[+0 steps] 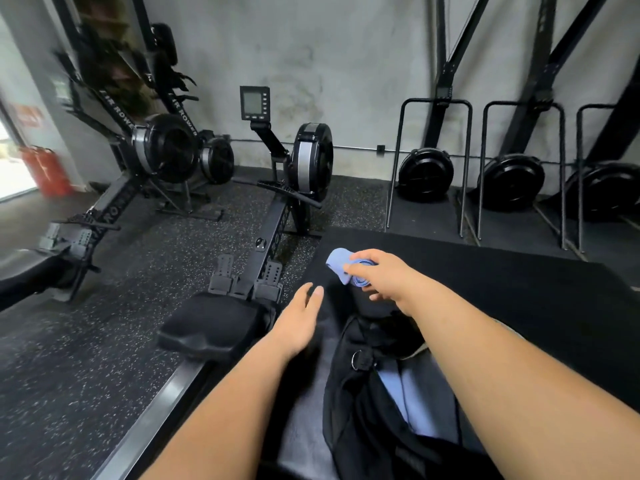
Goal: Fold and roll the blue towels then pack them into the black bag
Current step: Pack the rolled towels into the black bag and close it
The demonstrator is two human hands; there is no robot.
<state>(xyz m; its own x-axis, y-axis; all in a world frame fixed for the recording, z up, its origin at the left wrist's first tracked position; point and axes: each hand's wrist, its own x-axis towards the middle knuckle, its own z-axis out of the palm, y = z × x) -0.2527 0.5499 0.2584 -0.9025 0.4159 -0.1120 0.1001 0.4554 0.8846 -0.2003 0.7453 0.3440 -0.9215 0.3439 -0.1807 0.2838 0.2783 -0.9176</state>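
My right hand (pixel 384 273) grips a rolled blue towel (pixel 341 263) and holds it above the black mat, just past the far end of the black bag (pixel 367 403). The bag lies open in front of me, and a second blue towel (pixel 412 400) shows inside it. My left hand (pixel 299 317) hovers to the left of the bag with its fingers straight and holds nothing.
A rowing machine (pixel 277 209) with a black seat (pixel 211 327) and rail runs along my left. More rowers stand at the back left, and ski machines line the wall at the right. A black mat (pixel 502 282) covers the floor under the bag.
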